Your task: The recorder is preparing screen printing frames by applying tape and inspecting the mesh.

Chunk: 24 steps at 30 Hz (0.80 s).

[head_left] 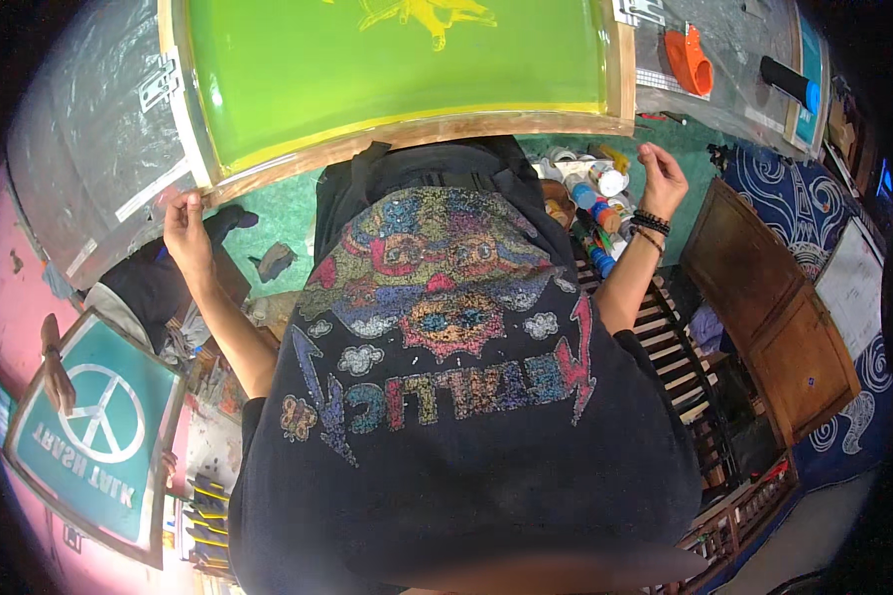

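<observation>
A wooden-framed printing screen (486,124) with green-yellow mesh and a yellow figure on it lies in front of me at the top of the view. My left hand (189,238) is raised by its near left corner, with thumb and fingertips pressed together. My right hand (663,180), wearing dark bead bracelets (651,222), is just off the near right corner, its fingers curled in and closed. Anything thin in either pinch is too small to make out. Metal hinge clamps (159,83) sit beside the frame on the plastic-covered table (89,129).
An orange cup (687,61) and a black tube-like thing with a blue end (790,83) lie at the far right. Paint containers (605,178) stand below the table. At left, another person's hand (58,385) rests on a teal screen (40,436). Brown wooden panels (764,288) lean at right.
</observation>
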Each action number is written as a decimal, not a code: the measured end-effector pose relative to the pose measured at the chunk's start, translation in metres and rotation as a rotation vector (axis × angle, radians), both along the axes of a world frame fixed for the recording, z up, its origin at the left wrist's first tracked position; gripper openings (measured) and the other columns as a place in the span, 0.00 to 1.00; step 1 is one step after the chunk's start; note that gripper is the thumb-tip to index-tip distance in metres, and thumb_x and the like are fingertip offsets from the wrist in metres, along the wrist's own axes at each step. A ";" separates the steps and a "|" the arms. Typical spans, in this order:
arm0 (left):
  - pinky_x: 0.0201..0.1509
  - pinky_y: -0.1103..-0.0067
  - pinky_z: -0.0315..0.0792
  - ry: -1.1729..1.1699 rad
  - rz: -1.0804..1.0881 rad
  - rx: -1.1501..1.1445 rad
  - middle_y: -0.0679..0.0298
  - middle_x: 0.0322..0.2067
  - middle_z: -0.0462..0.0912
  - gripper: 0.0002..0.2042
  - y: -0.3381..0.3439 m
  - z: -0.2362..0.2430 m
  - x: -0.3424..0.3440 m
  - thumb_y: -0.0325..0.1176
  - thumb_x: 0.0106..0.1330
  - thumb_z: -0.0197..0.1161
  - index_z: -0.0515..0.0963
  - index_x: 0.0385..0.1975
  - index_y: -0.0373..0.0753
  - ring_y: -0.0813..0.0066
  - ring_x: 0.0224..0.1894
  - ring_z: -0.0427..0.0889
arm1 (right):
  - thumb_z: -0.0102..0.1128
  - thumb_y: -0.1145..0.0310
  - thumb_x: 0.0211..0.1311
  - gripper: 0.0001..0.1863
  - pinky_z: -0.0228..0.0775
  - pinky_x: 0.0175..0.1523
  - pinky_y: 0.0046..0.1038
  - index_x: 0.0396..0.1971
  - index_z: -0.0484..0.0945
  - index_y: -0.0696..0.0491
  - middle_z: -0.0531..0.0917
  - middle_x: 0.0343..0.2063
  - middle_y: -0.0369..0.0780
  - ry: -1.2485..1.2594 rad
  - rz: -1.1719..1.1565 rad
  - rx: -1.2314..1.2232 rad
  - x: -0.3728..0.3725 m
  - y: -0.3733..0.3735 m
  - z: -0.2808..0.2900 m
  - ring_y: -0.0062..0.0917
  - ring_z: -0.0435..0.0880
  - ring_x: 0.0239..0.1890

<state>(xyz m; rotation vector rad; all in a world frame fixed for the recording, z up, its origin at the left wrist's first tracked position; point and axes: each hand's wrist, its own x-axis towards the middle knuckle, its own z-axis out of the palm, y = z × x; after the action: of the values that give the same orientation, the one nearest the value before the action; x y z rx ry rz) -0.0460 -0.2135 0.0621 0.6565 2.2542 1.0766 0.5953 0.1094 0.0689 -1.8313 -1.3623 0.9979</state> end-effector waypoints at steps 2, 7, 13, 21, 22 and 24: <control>0.43 0.83 0.71 0.029 0.029 -0.012 0.67 0.35 0.83 0.11 -0.008 0.001 0.006 0.37 0.76 0.62 0.80 0.39 0.34 0.81 0.39 0.77 | 0.77 0.75 0.57 0.09 0.77 0.44 0.20 0.37 0.89 0.59 0.89 0.33 0.38 0.035 -0.023 0.000 -0.001 -0.006 -0.003 0.17 0.84 0.35; 0.42 0.83 0.70 0.062 0.139 0.147 0.68 0.36 0.82 0.08 -0.035 -0.005 0.018 0.34 0.76 0.62 0.79 0.42 0.35 0.82 0.37 0.75 | 0.76 0.73 0.59 0.10 0.78 0.44 0.21 0.38 0.89 0.60 0.89 0.33 0.39 0.072 -0.072 -0.013 0.001 -0.026 -0.017 0.18 0.85 0.35; 0.37 0.86 0.66 0.164 0.157 0.184 0.68 0.35 0.82 0.09 -0.038 -0.013 0.033 0.35 0.76 0.62 0.79 0.41 0.35 0.85 0.33 0.70 | 0.74 0.72 0.62 0.10 0.80 0.46 0.24 0.39 0.87 0.61 0.89 0.34 0.40 0.217 -0.139 0.055 0.000 -0.032 -0.029 0.21 0.87 0.36; 0.47 0.82 0.72 0.189 0.219 0.275 0.64 0.38 0.83 0.08 -0.043 -0.020 0.025 0.32 0.75 0.63 0.77 0.42 0.32 0.80 0.40 0.78 | 0.75 0.76 0.60 0.09 0.81 0.47 0.26 0.38 0.86 0.62 0.89 0.35 0.42 0.158 -0.167 0.150 0.004 -0.061 -0.010 0.23 0.87 0.38; 0.49 0.82 0.73 0.194 0.222 0.253 0.63 0.39 0.83 0.08 -0.042 -0.019 0.024 0.31 0.75 0.63 0.77 0.43 0.32 0.79 0.41 0.78 | 0.74 0.76 0.60 0.08 0.81 0.48 0.26 0.38 0.86 0.62 0.89 0.35 0.43 0.189 -0.157 0.134 0.000 -0.062 -0.010 0.24 0.87 0.39; 0.50 0.81 0.73 0.187 0.210 0.256 0.63 0.40 0.83 0.09 -0.044 -0.020 0.014 0.32 0.75 0.63 0.77 0.44 0.32 0.79 0.42 0.78 | 0.73 0.75 0.61 0.08 0.81 0.48 0.27 0.38 0.86 0.62 0.89 0.36 0.43 0.209 -0.083 0.126 0.003 -0.061 0.004 0.24 0.86 0.40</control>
<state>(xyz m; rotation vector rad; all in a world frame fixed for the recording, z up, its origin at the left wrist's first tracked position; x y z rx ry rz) -0.0315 -0.2577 0.0418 0.6570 2.4079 1.4796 0.5986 0.0482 0.0726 -1.6283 -1.1872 1.0060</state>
